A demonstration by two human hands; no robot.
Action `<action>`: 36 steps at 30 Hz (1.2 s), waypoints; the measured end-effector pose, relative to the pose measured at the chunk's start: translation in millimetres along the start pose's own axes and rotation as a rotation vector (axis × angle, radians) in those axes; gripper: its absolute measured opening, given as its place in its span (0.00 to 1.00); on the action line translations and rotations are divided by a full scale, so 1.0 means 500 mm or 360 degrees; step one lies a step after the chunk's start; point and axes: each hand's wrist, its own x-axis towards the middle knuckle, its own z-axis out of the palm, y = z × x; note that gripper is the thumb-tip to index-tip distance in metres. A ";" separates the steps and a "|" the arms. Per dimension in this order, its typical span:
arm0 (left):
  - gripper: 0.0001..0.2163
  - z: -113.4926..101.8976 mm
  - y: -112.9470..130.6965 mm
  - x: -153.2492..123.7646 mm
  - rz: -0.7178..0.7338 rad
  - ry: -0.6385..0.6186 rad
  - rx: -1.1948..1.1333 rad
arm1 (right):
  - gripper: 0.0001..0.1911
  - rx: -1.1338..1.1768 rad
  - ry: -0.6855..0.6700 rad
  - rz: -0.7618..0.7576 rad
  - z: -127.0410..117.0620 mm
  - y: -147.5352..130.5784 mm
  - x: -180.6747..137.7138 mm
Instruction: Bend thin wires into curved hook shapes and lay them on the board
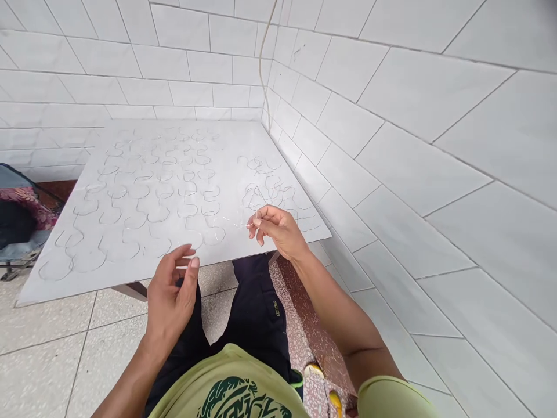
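White glazed wall tiles [413, 133] line the corner, and a white board [243, 136] sits pushed into it. Rows of thin pale wire curls [148, 197] cover most of the board, hooked shapes in a loose grid, with a tangled patch toward the wall side. A hair-thin strand [232, 222] seems to lead from the right hand [278, 229], which hovers over the board's near edge, thumb and fingers drawn close; whether it truly pinches the strand I cannot tell. The left hand [172, 293] is half open, fingers curled, just off the near edge, with nothing visible in it. Strands this fine handle best with a light fingertip pinch, lifted clear of neighbouring curls so they don't snag. Beyond the board's left side, a folding chair [26, 215] with patterned cloth is cut off by the frame. Whether the curls are wire or stiff thread is too faint to settle.
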 end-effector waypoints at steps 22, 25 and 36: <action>0.11 -0.002 -0.015 -0.006 -0.0369 -0.0519 -0.1332 | 0.09 0.0464 -0.0093 0.0165 0.132 0.100 -0.112; 0.08 0.001 -0.026 -0.010 -0.0320 -0.0448 -0.1344 | 0.08 0.0479 -0.0044 0.0204 0.138 0.102 -0.117; 0.11 -0.007 -0.039 -0.003 -0.0417 -0.0447 -0.1169 | 0.14 0.0401 -0.0038 0.0335 0.140 0.099 -0.119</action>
